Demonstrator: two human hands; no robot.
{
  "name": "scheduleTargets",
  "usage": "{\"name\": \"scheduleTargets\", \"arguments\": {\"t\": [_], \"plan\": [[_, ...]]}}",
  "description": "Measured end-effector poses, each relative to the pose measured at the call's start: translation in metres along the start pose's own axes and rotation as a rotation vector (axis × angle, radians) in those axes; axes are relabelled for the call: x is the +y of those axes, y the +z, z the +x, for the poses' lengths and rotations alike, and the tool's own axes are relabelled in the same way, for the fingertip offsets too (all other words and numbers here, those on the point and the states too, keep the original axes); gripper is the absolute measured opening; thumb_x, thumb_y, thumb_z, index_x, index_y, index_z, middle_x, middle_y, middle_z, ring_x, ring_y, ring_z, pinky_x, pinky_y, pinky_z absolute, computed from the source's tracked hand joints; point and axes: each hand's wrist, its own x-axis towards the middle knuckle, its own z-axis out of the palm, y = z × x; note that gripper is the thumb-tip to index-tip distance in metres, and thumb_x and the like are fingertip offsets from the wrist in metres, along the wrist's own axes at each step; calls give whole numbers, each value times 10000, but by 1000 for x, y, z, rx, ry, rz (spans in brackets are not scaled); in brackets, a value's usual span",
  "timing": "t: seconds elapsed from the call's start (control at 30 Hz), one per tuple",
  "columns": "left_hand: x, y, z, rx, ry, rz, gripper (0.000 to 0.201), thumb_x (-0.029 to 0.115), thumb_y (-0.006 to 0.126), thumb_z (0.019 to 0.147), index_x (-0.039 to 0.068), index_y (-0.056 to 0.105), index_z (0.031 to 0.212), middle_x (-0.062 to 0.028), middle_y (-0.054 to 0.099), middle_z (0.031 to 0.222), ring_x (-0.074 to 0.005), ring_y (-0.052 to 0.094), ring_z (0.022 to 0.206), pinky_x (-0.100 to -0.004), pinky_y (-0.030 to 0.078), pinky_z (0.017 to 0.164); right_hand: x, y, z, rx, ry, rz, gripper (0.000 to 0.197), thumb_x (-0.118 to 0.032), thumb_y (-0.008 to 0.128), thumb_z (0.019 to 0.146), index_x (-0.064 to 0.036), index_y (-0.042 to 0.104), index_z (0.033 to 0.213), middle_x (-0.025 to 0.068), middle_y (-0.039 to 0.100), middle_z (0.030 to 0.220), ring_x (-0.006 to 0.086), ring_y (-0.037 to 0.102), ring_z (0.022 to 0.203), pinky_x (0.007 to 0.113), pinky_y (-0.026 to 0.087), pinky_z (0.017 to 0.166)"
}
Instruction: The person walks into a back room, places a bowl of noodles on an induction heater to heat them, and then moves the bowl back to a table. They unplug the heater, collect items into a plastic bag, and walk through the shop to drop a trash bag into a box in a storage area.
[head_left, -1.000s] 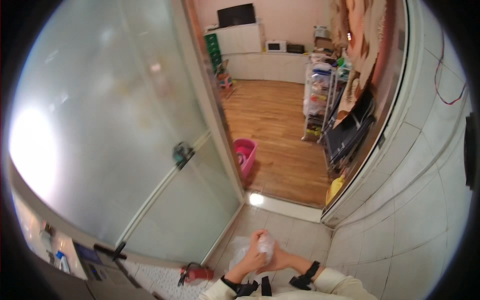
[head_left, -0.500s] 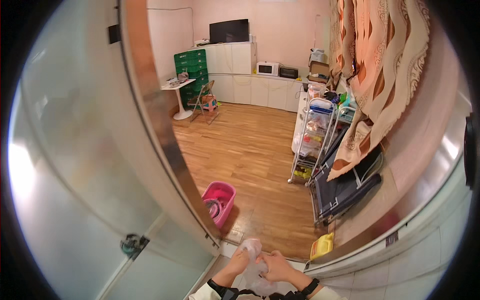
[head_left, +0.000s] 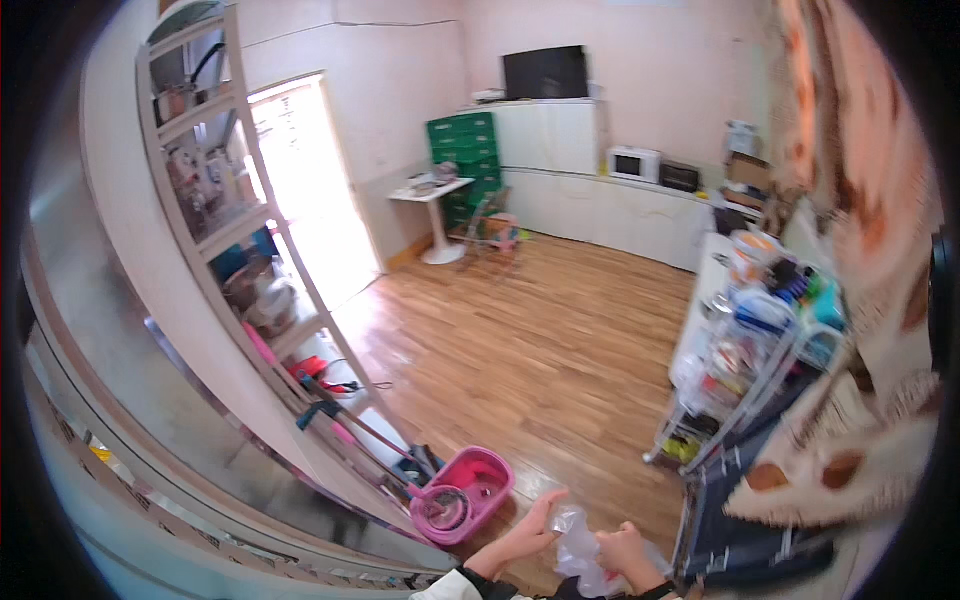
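Note:
A thin, whitish see-through plastic bag (head_left: 576, 548) hangs between my hands, low in the view. My left hand (head_left: 536, 522) is at the bag's upper left edge, its fingers closed on the plastic. On the bag's right side, my right hand (head_left: 622, 549) is curled into a fist around more of it. The bag looks crumpled, and I cannot make out anything inside. Just left of my left hand, a pink mop bucket (head_left: 484, 468) with a round wringer basket stands on the wood floor.
A tall shelf rack (head_left: 262, 215) with mops leaning by it lines the left side, near a bright doorway (head_left: 310, 190). At right are a loaded trolley (head_left: 730, 370), a dark folding chair (head_left: 740, 520) and a curtain (head_left: 870, 130). A small white table (head_left: 436, 215) stands farther back.
I have moved forward past the glass door into the room, and the view has turned left. The rack and doorway now show. My hands have moved apart, with the bag stretched between them.

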Motion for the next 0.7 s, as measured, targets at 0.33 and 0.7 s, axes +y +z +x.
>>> {"name": "scheduleTargets", "arguments": {"t": [0.33, 0.7], "plan": [[-15, -86, 167, -57, -85, 1111, 798, 539, 546, 658, 94, 274, 1261, -129, 168, 1347, -282, 97, 1260, -466, 131, 987, 65, -61, 273, -112, -385, -197, 134, -191, 551, 581, -81, 572, 654, 83, 578, 586, 215, 567, 540, 350, 353, 667], [-103, -266, 371, -6, -588, 756, 422, 109, 515, 674, 78, 383, 1074, -225, 554, 857, -379, 551, 750, -448, 434, 639, 133, -97, 562, -405, -467, 121, 482, -368, 573, 666, -91, 440, 1037, 188, 567, 663, 361, 557, 630, 445, 437, 548]]}}
